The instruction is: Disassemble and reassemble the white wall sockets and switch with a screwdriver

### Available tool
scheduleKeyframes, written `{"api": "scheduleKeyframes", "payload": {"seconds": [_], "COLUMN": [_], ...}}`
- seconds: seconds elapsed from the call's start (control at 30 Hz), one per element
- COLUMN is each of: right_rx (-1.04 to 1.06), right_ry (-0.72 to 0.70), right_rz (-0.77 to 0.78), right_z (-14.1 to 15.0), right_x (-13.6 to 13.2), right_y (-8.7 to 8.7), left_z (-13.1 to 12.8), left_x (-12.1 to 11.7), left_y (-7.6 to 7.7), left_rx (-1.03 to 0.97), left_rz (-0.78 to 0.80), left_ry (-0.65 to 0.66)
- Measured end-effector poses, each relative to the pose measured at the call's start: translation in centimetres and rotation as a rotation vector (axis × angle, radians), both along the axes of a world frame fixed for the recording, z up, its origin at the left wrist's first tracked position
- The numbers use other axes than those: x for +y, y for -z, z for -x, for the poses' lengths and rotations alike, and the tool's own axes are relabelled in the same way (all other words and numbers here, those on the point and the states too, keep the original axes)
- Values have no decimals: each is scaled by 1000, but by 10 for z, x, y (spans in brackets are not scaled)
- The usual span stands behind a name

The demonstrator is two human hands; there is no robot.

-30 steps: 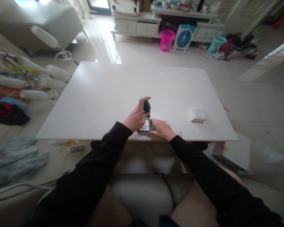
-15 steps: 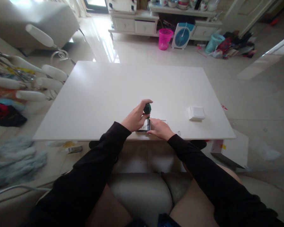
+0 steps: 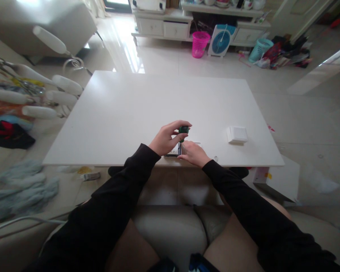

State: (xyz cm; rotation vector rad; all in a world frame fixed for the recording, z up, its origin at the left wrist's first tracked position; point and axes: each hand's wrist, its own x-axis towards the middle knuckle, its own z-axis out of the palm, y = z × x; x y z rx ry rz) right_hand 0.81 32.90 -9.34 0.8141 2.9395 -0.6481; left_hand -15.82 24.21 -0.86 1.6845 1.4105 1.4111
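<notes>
My left hand [image 3: 166, 139] is closed around the dark green handle of a screwdriver [image 3: 184, 130], which stands upright above the table's near edge. Below it lies a small white plate [image 3: 173, 151] with dark slots and a dark rim, much like a wall socket. My right hand [image 3: 196, 154] is pressed against the plate's right side, fingers bent around it near the screwdriver's lower end. The tip is hidden between my hands. Part of another pale, flat piece [image 3: 198, 143] shows behind my right hand.
On the white table [image 3: 136, 109], a white square block, perhaps stacked plates [image 3: 238, 135], lies to the right. A small clear object [image 3: 215, 158] is near the front edge. White curled-arm lamp parts [image 3: 66, 85] stand at the left edge. A pink basket [image 3: 200, 44] and fan [image 3: 221, 40] stand beyond.
My left hand has shifted slightly right with the screwdriver, and its fingers are stretched further over the handle's top. My right hand stays at the plate. The whole view has shifted slightly.
</notes>
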Motion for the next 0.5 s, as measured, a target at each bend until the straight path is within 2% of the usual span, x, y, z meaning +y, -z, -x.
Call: {"api": "scheduleKeyframes", "payload": {"seconds": [0.27,0.37,0.5], "right_rx": [-1,7,37], "right_ry": [-3,1,-2], "right_rz": [16,14,16], "right_z": [0,1,1], "right_x": [0,-1,-1], "right_y": [-2,-1,1], "left_z": [-1,-5,-6], "left_x": [1,1,1], "left_y": [7,10,10], "left_rx": [136,177,122], "left_rz": [-18,-42,-43], "left_ry": [-214,-139,21]}}
